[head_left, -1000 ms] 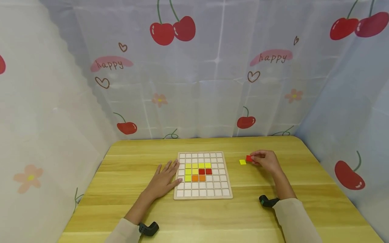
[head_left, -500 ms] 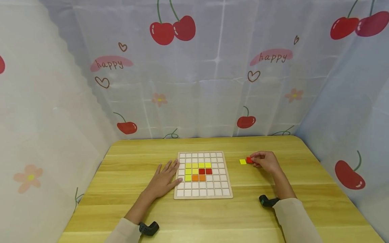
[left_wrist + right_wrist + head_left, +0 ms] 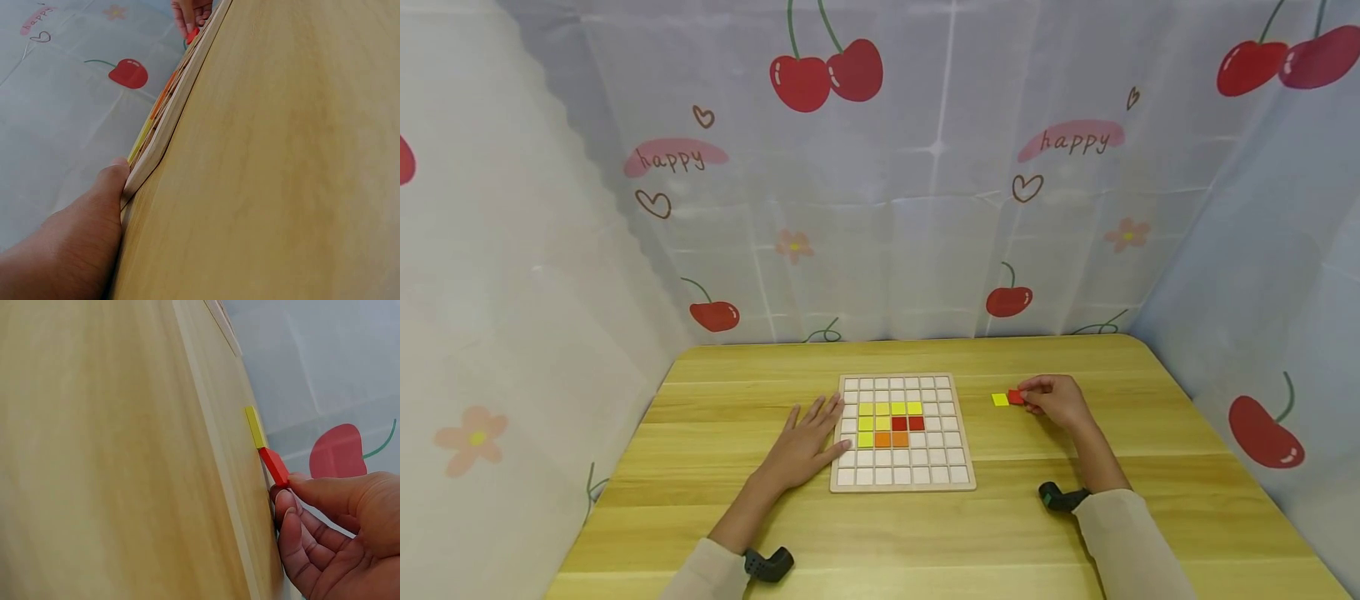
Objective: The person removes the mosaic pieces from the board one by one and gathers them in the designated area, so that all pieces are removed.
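A square wooden grid board [image 3: 902,483] lies on the table, with yellow, red and orange tiles in some cells. My left hand [image 3: 801,446] lies flat with spread fingers over the board's left edge; in the left wrist view its thumb touches the board's corner. To the right of the board, my right hand [image 3: 1056,400] pinches a red tile [image 3: 1015,397] between thumb and fingers. That tile's left side is against a loose yellow tile [image 3: 1000,400]. The right wrist view shows the red tile [image 3: 275,469] tilted, one end at the yellow tile [image 3: 255,427].
The wooden table [image 3: 880,542] extends around the board. A pale cherry-print curtain [image 3: 880,275] stands along its back and sides. A black device [image 3: 769,565] is on the left wrist, another [image 3: 1062,497] on the right.
My right hand has moved slightly down, bringing the red tile lower and against the yellow tile's side. The left hand has stayed on the board's edge.
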Demonstrator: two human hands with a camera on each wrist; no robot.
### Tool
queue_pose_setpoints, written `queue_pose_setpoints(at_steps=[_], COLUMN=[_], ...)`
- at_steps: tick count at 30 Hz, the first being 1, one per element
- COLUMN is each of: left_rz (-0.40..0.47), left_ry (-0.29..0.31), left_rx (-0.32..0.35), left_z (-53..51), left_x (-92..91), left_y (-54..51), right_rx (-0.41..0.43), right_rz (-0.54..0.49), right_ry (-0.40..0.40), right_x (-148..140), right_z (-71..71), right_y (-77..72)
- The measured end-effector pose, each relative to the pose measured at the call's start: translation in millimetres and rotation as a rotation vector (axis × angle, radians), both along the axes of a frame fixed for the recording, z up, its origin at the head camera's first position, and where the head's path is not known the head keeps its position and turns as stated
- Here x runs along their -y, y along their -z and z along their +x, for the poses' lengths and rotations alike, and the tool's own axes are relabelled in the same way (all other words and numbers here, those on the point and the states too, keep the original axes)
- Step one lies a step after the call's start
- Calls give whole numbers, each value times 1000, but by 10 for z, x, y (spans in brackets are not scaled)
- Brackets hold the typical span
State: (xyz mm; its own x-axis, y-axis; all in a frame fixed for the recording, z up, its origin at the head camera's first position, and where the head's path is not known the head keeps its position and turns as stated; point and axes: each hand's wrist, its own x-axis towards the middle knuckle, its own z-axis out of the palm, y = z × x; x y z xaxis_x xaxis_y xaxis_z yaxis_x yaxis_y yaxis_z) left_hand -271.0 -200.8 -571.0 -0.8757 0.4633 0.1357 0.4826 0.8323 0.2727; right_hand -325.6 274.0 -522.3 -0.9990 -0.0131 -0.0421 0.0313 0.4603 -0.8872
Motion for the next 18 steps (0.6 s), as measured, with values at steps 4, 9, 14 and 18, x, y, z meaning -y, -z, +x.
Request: queue_pose_setpoints(at_steps=[4, 9, 14, 18], left_rz=[6, 13, 29, 29], left_ry=[2, 7, 16, 13], left_rx=[-5, -20, -58, -64], left_z=[3, 17, 17, 21], left_x=[-2, -4, -9, -11], left_y=[-2, -9, -15, -8], right_rx=[-1, 11, 27, 29], right_rz=[-4, -12, -18, -19], right_ry=[-11, -19, -16, -21], right_x=[4, -6, -18, -22], right_z=[-1, -6, -20, -17], right_y=[10, 15, 16, 16])
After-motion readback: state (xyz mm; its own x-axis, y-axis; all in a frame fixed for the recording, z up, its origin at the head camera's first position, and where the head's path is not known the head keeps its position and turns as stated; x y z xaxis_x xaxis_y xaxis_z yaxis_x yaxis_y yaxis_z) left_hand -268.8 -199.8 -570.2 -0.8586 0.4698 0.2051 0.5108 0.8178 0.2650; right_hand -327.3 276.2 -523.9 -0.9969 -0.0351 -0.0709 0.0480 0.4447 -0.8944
